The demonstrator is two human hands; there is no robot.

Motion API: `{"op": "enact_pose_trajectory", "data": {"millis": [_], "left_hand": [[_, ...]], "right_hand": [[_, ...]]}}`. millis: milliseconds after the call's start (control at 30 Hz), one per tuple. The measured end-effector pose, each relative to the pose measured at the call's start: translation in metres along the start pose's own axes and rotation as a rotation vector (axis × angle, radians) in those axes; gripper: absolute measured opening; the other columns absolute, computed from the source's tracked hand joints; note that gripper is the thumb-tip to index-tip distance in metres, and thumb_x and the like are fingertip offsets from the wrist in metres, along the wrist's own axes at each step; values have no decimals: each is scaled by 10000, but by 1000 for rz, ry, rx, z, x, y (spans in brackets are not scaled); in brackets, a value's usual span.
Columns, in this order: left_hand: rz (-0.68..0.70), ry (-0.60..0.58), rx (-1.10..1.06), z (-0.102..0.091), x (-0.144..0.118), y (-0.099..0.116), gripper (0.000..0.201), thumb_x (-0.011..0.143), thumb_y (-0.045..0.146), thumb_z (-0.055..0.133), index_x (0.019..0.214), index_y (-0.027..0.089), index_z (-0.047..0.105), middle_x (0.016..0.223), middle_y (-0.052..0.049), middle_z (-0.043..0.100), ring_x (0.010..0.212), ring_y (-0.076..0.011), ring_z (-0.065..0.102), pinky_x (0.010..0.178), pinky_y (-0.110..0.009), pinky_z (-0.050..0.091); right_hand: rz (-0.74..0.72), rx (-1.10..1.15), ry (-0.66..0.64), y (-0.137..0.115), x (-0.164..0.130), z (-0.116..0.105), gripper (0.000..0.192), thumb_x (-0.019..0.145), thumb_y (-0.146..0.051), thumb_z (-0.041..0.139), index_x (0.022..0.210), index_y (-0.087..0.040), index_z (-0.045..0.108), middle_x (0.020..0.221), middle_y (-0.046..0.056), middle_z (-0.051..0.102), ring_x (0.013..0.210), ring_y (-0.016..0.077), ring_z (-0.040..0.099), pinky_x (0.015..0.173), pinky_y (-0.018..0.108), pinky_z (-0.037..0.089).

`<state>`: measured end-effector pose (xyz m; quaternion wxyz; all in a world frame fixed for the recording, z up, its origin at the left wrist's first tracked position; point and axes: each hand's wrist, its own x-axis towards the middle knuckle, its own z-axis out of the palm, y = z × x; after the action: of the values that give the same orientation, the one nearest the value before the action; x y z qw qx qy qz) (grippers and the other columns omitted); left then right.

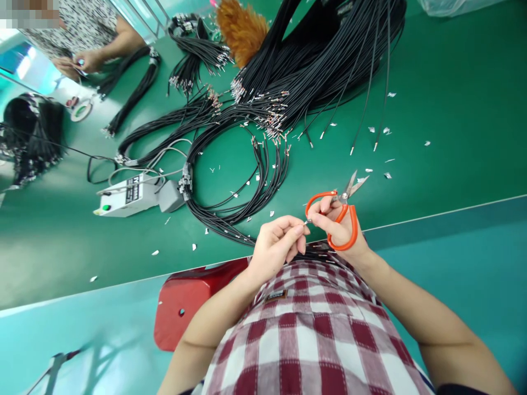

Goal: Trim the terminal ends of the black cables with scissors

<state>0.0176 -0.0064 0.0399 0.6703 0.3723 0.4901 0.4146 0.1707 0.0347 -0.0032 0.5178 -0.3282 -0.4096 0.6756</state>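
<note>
Close to the table's front edge, my left hand [278,244] is closed, pinching the end of a thin black cable. My right hand [340,225] holds orange-handled scissors [353,233] in its palm, blades apart and pointing away from me. Its thumb and forefinger meet at the same cable end, where a small light tip shows between both hands. Below my hands, more black cable ends [317,253] lie at the table edge against the checked apron. They run from a tied bundle of black cables [222,222] that curves across the table to the left.
A white box with a green button [127,196] stands left on the green table [453,99]. A large heap of black cables [329,60] and a brown feather duster [241,30] lie farther back. White scraps are scattered about. A co-worker's hands [84,61] are at far left; a red stool [185,307] stands below.
</note>
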Motion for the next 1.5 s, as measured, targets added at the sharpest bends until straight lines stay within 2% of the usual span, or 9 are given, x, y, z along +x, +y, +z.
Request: {"op": "enact_pose_trajectory", "data": {"millis": [267,433,567,733,867,1033,1200,1333,1500], "left_hand": [[-101,-105,-125,-5,5,-1,335,868,448,691,820,121,636,499,18,578,335,-22,315,330,-149,150],[-132,-115,-180,-5,8,1,347,832,452,724,793,120,633,477,24,552,333,-20,287,329,-156,105],[-103,-72,-200,-5,9,3,343,815,438,746,800,113,636,492,26,544,351,-17,303,354,-161,113],[-71,-40,-233,-7,9,8,324,814,404,757,811,101,642,529,19,549,385,-9,313,391,-165,134],[-86,-42,-231,-6,9,8,342,790,415,778,810,102,643,543,15,554,398,-12,327,400,-169,152],[-106,-63,-202,-5,8,6,360,782,432,781,816,102,641,545,9,571,390,-14,337,391,-169,157],[-102,-79,-189,-8,7,5,342,799,417,767,817,100,640,531,10,581,362,-14,339,372,-165,159],[-108,-79,-180,-9,7,5,330,805,406,762,817,99,643,528,10,587,354,-13,341,363,-161,169],[-128,-70,-161,-8,8,4,349,788,428,769,811,105,639,521,15,578,362,-19,348,355,-159,172]], "right_hand": [[49,28,38,5,3,2,357,729,-344,819,765,-224,484,701,-42,595,634,119,546,680,293,476],[88,65,52,6,2,5,353,724,-345,830,770,-221,503,712,-44,586,641,113,545,688,281,476],[99,-153,46,-11,-1,-7,343,772,-459,788,798,-210,553,761,-10,619,674,129,567,684,280,472],[346,-655,-186,-39,-16,-36,464,844,-642,616,725,-199,548,608,-37,511,537,107,425,508,246,351],[415,-1036,-368,-51,-24,-37,474,824,-623,642,656,-193,533,587,-45,467,551,105,386,490,239,263],[442,-1026,-482,-55,-10,-23,544,807,-699,604,628,-190,539,588,-41,449,545,103,371,478,241,221],[510,-945,-603,-56,6,-24,555,787,-747,588,696,-200,602,618,-38,423,537,97,322,469,241,217],[541,-988,-624,-60,12,-24,572,748,-756,624,639,-201,540,604,-40,384,524,93,294,461,243,205],[518,-1175,-612,-69,15,-19,614,727,-796,606,587,-208,501,534,-43,382,481,94,286,457,255,192]]}}
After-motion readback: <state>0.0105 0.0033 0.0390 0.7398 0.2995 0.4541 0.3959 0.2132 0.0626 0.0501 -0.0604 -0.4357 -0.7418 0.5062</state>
